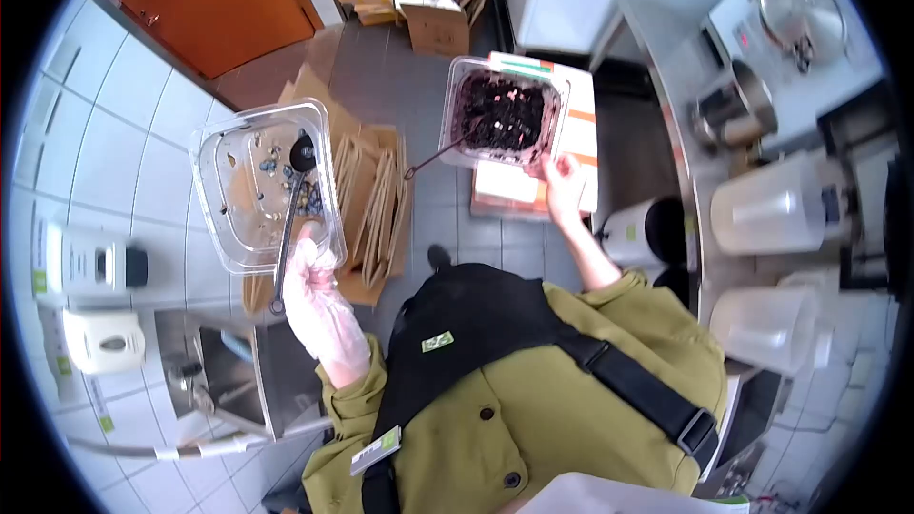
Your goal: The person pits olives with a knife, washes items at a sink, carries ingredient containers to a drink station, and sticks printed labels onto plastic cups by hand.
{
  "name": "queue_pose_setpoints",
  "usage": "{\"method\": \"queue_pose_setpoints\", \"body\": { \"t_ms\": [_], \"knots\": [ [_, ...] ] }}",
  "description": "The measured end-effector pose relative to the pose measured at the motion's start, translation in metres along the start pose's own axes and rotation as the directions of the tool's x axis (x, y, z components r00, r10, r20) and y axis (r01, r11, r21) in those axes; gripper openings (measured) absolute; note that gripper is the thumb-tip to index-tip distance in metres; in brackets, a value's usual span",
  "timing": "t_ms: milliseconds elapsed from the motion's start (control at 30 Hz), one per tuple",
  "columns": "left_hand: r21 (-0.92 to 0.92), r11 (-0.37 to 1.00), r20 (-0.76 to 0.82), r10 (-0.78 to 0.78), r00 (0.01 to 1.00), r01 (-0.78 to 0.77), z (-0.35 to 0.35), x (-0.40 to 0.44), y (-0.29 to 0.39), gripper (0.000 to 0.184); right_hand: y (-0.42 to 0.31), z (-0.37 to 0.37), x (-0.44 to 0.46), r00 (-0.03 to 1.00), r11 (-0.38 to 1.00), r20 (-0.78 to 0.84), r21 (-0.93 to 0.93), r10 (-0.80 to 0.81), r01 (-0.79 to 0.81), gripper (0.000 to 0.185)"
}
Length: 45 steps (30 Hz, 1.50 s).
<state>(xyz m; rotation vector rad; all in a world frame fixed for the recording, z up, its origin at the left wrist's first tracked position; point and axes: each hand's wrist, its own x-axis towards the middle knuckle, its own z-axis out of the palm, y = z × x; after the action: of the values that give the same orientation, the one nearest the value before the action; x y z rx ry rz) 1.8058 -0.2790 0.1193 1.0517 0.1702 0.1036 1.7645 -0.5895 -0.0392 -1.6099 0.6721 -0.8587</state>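
My left hand (312, 276), in a thin clear plastic glove, grips the near rim of a clear plastic container (217, 224). Small bluish-grey pieces (307, 200) are scattered over its bottom. A black spoon (303, 154) lies inside, its long handle passing out over the near rim beside my fingers. My bare right hand (564, 186) pinches the near right corner of a second clear container (455, 100). Dark purple, nearly black chunks (505, 116) with some pink bits fill much of that one. A thin handle (433, 162) with a looped end sticks out of its left side.
Below the containers are folded cardboard (367, 219) and a white-and-orange box (581, 124) on the grey tiled floor. To the left stands a metal sink (228, 376). A steel counter (695, 162) with a metal pot (733, 109) and plastic jugs (766, 214) runs along the right.
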Motion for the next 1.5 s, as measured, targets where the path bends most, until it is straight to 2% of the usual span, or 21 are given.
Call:
{"method": "queue_pose_setpoints", "body": {
  "t_ms": [33,100,200,367,400,433,500,533,567,633,767,867,1000,1033,1067,1167,1200,1233,1367,1433,1500],
  "knots": [
    [-0.028,0.999,-0.016,-0.026,1.0,0.026,0.014,0.027,-0.001,0.027,0.013,0.025,0.024,0.995,0.977,0.001,0.189,0.098,-0.096,0.017],
    [-0.007,0.998,-0.028,-0.07,0.997,0.07,0.055,0.045,-0.02,0.027,0.037,0.016,0.069,0.991,0.972,0.032,0.191,0.129,-0.133,0.016],
    [-0.022,0.999,0.017,-0.031,0.999,0.031,0.074,0.121,-0.034,0.027,-0.011,0.064,0.119,0.981,0.936,0.115,0.298,0.158,-0.186,0.013],
    [-0.052,0.982,-0.013,-0.185,0.983,0.184,0.093,0.23,-0.045,0.031,0.013,0.142,0.226,0.965,0.951,0.24,0.26,0.103,-0.166,0.01],
    [-0.033,0.975,-0.11,-0.223,0.969,0.22,0.085,0.263,-0.054,0.031,0.02,0.162,0.25,0.959,0.958,0.266,0.238,0.094,-0.16,0.01],
    [-0.038,0.954,-0.04,-0.299,0.953,0.298,0.055,0.292,-0.059,0.029,0.026,0.186,0.277,0.951,0.964,0.298,0.22,0.078,-0.148,0.01],
    [0.1,0.964,-0.238,-0.217,0.947,0.246,0.085,0.332,-0.056,0.026,0.02,0.236,0.325,0.9,0.956,0.413,0.182,0.138,-0.23,0.008],
    [0.017,0.959,-0.113,-0.28,0.953,0.283,0.073,0.352,-0.059,0.026,0.029,0.256,0.346,0.882,0.968,0.461,0.161,0.099,-0.193,0.008],
    [-0.02,0.955,-0.126,-0.295,0.947,0.295,0.073,0.376,-0.064,0.028,0.038,0.287,0.376,0.854,0.975,0.517,0.156,0.054,-0.156,0.008],
    [-0.044,0.94,-0.315,-0.334,0.888,0.338,0.088,0.426,-0.074,0.027,0.031,0.347,0.414,0.798,0.968,0.591,0.111,0.116,-0.223,0.009],
    [-0.161,0.953,-0.487,-0.302,0.819,0.255,0.123,0.477,-0.081,0.012,0.032,0.429,0.463,0.728,0.966,0.65,-0.04,0.219,-0.254,0.016],
    [-0.257,0.933,-0.446,-0.347,0.825,0.254,0.09,0.501,-0.095,0.008,0.037,0.503,0.491,0.658,0.949,0.698,-0.106,0.283,-0.296,0.019],
    [-0.19,0.973,-0.601,-0.223,0.767,0.134,0.146,0.566,-0.078,0.012,0.07,0.627,0.518,0.539,0.874,0.785,-0.005,0.304,-0.485,0.019],
    [-0.228,0.968,-0.467,-0.207,0.86,0.109,0.128,0.591,-0.085,0.009,0.07,0.661,0.523,0.518,0.849,0.793,0.002,0.321,-0.529,0.019],
    [-0.184,0.981,-0.487,-0.151,0.86,0.068,0.121,0.609,-0.094,0.009,0.067,0.689,0.529,0.491,0.833,0.812,0.011,0.316,-0.554,0.016],
    [-0.094,0.992,-0.609,-0.123,0.784,0.082,0.137,0.706,-0.078,0.018,0.043,0.785,0.547,0.483,0.837,0.814,-0.005,0.321,-0.547,0.011],
    [-0.029,0.997,-0.576,-0.075,0.814,0.072,0.14,0.736,-0.067,0.025,0.045,0.815,0.556,0.467,0.836,0.838,0.024,0.282,-0.547,0.01],
    [-0.138,0.99,-0.609,-0.054,0.791,-0.039,0.126,0.768,-0.081,0.021,0.044,0.844,0.567,0.488,0.893,0.825,-0.043,0.285,-0.449,0.009],
    [0.042,0.977,-0.646,0.188,0.74,-0.211,0.089,0.896,-0.083,0.013,0.042,0.957,0.595,0.566,0.916,0.794,0.029,0.221,-0.399,0.009],
    [-0.112,0.984,-0.712,0.016,0.702,-0.136,0.077,0.962,-0.061,0.01,0.021,1.019,0.594,0.62,0.913,0.741,0.022,0.258,-0.407,0.012],
    [-0.12,0.987,-0.749,-0.019,0.662,-0.107,0.056,1.022,-0.064,0.01,0.038,1.084,0.602,0.605,0.913,0.748,-0.003,0.273,-0.408,0.01]
  ]
}}
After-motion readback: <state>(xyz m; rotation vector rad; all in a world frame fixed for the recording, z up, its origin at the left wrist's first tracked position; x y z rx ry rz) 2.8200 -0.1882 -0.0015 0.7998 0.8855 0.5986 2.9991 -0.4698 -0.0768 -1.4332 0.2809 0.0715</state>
